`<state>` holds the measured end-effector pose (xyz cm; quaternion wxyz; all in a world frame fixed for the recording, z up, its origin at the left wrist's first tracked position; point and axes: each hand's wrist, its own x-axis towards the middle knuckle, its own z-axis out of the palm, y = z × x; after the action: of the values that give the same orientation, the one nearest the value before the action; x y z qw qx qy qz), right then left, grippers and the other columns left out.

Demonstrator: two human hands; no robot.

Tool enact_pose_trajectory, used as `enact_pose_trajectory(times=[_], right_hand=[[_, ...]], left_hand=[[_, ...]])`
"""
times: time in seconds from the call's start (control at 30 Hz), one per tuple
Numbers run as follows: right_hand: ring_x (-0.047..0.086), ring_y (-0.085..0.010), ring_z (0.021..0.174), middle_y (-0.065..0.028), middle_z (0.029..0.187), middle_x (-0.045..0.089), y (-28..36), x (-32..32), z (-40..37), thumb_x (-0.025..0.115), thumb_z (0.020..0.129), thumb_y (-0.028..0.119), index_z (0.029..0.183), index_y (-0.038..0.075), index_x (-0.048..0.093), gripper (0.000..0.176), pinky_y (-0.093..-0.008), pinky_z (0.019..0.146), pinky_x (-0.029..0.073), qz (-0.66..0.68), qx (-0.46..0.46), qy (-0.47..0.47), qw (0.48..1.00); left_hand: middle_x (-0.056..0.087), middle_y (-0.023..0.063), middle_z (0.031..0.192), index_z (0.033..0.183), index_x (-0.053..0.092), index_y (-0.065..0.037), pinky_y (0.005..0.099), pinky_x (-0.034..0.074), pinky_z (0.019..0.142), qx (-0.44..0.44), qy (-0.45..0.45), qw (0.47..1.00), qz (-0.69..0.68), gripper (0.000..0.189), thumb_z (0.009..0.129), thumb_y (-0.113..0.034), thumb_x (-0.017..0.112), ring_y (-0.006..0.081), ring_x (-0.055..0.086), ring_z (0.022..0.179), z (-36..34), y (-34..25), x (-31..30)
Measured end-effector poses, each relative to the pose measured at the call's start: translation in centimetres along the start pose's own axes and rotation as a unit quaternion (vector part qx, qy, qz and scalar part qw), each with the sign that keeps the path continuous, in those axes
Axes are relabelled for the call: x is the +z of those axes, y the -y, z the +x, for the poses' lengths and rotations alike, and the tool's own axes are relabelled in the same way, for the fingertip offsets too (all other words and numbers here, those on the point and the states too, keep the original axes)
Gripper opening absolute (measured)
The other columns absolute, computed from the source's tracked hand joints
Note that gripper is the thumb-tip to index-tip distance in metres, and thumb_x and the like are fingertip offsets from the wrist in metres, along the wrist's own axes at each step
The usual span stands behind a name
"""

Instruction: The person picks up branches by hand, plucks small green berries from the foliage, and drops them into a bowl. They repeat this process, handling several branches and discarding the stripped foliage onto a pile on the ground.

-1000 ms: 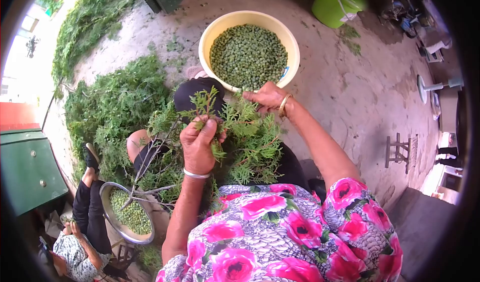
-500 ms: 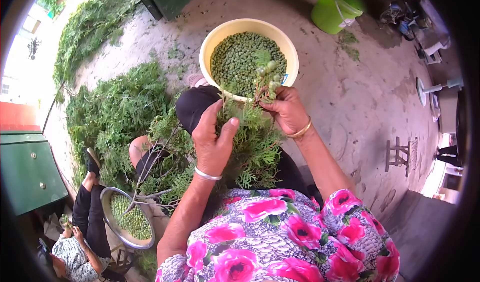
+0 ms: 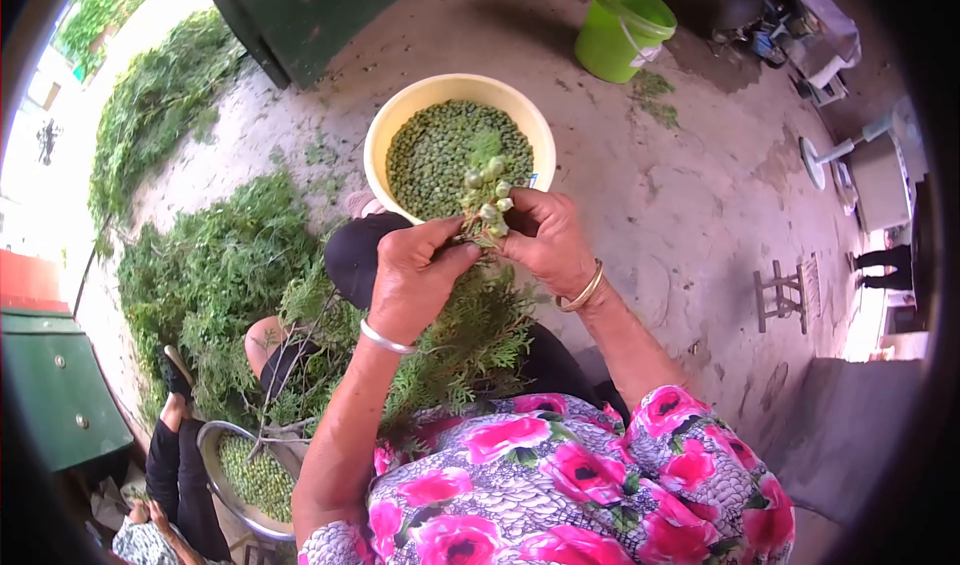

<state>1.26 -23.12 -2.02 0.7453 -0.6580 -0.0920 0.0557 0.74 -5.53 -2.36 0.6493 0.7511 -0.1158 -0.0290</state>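
Observation:
Both my hands meet at a small evergreen sprig with pale green cones [image 3: 489, 197], over the near rim of a cream basin [image 3: 541, 135]. My left hand [image 3: 418, 273] pinches the sprig's lower left side with thumb and forefinger. From the other side my right hand [image 3: 550, 241] grips its stem. Many small green cones [image 3: 440, 150] fill much of the basin. A large leafy evergreen branch [image 3: 455, 350] lies across my lap beneath my forearms, its bare stems reaching left.
Cut evergreen branches [image 3: 215, 285] are heaped on the floor at left. Lower left, a co-worker [image 3: 160, 535] sits by a metal basin [image 3: 208, 455] of green cones. A lime-green bucket [image 3: 615, 40] stands at the back, a small wooden stool [image 3: 783, 295] at right.
My left hand has gone from spread fingers to a pinch on the sprig beside my right hand. The view has shifted, so the basin and bucket appear further left.

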Motion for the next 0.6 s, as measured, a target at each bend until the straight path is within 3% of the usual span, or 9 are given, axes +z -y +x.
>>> enact_pose_trajectory(times=[0.1, 0.23, 0.3, 0.4, 0.6], right_hand=[[0.062, -0.0089, 0.082, -0.0047, 0.092, 0.065, 0.5, -0.2, -0.1, 0.073, 0.075, 0.001, 0.107, -0.006, 0.057, 0.037, -0.0241, 0.073, 0.052, 0.058, 0.034, -0.007, 0.998], [0.063, -0.0100, 0.081, -0.0050, 0.091, 0.065, 1.8, -0.1, -0.4, 0.077, 0.074, 0.004, 0.111, -0.007, 0.055, 0.045, -0.0238, 0.071, 0.053, 0.038, 0.046, 0.023, 0.998], [0.061, -0.0082, 0.074, -0.0034, 0.086, 0.064, 0.5, -0.3, -0.2, 0.079, 0.075, 0.012, 0.111, -0.005, 0.056, 0.046, -0.0218, 0.062, 0.052, 0.116, 0.073, 0.008, 0.991], [0.057, -0.0060, 0.067, -0.0016, 0.082, 0.062, 0.0, 0.0, -0.1, 0.077, 0.079, 0.018, 0.108, -0.003, 0.059, 0.040, -0.0204, 0.054, 0.048, 0.151, 0.101, -0.044, 0.982], [0.054, -0.0054, 0.063, -0.0006, 0.081, 0.062, 0.2, 1.0, 0.0, 0.066, 0.088, 0.017, 0.098, 0.000, 0.063, 0.020, -0.0198, 0.053, 0.046, 0.105, 0.140, -0.117, 0.978]], left_hand=[[0.058, 0.0028, 0.062, 0.087, 0.066, 0.004, 0.0235, 0.044, 0.058, -0.010, -0.012, 1.000, 0.020, 0.013, 0.074, 0.002, 0.069, 0.0039, 0.049, 0.062, 0.1, -0.3, 0.1], [0.057, 0.0049, 0.058, 0.079, 0.065, 0.004, 0.0247, 0.041, 0.052, 0.007, -0.065, 0.996, 0.061, 0.008, 0.073, 0.000, 0.068, 0.0054, 0.048, 0.055, -0.2, 0.1, 1.0], [0.056, 0.0062, 0.056, 0.079, 0.065, 0.003, 0.0252, 0.041, 0.050, -0.001, -0.088, 0.993, 0.074, 0.009, 0.072, -0.001, 0.069, 0.0069, 0.048, 0.052, -0.4, 0.1, 1.4], [0.061, -0.0001, 0.063, 0.079, 0.066, 0.004, 0.0222, 0.043, 0.054, -0.005, -0.084, 0.992, 0.089, 0.008, 0.073, 0.000, 0.068, 0.0023, 0.050, 0.060, -0.9, -0.3, 1.7], [0.055, -0.0028, 0.061, 0.076, 0.063, 0.004, 0.0225, 0.038, 0.051, -0.021, -0.084, 0.994, 0.072, 0.008, 0.075, -0.002, 0.068, 0.0025, 0.043, 0.058, -1.4, -0.3, 2.3]])
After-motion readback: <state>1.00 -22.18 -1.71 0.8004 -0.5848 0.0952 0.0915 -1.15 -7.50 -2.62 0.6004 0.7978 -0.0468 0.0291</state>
